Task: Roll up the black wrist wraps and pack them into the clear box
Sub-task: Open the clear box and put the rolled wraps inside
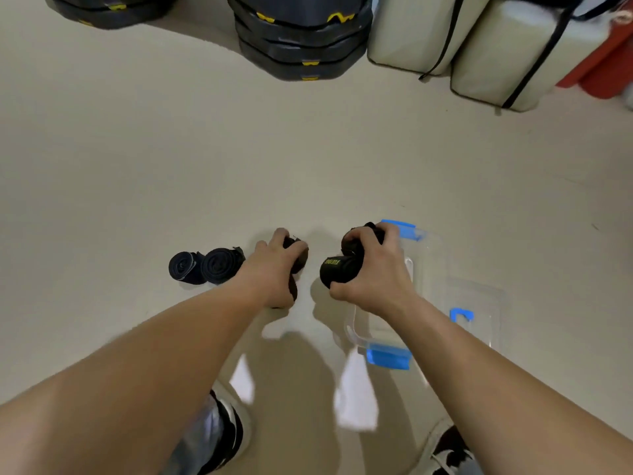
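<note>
My left hand [275, 269] grips a rolled black wrist wrap [298, 260] low over the floor. My right hand [373, 270] holds two more black rolls [337, 269], one with yellow lettering, just above the left edge of the clear box [419, 265]. The box has blue clips and lies on the floor under my right wrist. Two rolled black wraps [205, 267] sit side by side on the floor, left of my left hand.
The clear lid [479, 303] with a blue clip lies to the right of the box. Stacked black cases with yellow marks [301, 39] and beige bags [479, 46] line the far side. My shoes [226, 433] are at the bottom.
</note>
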`<state>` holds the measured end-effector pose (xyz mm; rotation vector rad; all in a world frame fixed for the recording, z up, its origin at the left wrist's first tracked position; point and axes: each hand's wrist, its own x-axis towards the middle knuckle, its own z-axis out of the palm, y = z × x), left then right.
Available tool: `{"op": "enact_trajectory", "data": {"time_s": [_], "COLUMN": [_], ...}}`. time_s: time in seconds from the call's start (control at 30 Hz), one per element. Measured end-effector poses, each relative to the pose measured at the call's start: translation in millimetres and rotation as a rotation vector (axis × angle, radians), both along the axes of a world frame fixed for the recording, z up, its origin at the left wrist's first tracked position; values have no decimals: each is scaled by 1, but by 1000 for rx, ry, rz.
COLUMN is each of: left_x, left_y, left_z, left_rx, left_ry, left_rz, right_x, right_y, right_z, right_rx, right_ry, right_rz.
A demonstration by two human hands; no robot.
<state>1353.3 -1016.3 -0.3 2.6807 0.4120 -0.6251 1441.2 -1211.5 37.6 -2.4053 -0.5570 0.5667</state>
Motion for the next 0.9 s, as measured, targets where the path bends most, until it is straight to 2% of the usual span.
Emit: {"op": "enact_trajectory", "data": {"time_s": [0.17,0.23,0.37,0.57,0.67,0.77,0.9], "left_x": [48,67,96,122,136,140,127], "left_y": [-25,-43,-84,-119,-130,-147,-177], "left_z": [55,72,82,66,60,52,20], "left_rx": [-300,-389,-433,-199,-72,30,198], "left_ry": [-205,-238,-126,48,116,110,16], "left_rz": [187,188,44,-141,-180,-223,-252], "right_x": [26,30,37,56,60,60,52], "right_y": [-59,-76,-98,-106,-97,-92,-98], "right_z": [4,2,-7,-21,-30,-44,-66], "right_rx": [51,28,-177,-402,-506,-634,-740], "right_ry": [183,208,61,-157,-259,-294,-334], "right_rz": [-218,-189,-51,203,260,280,288]}}
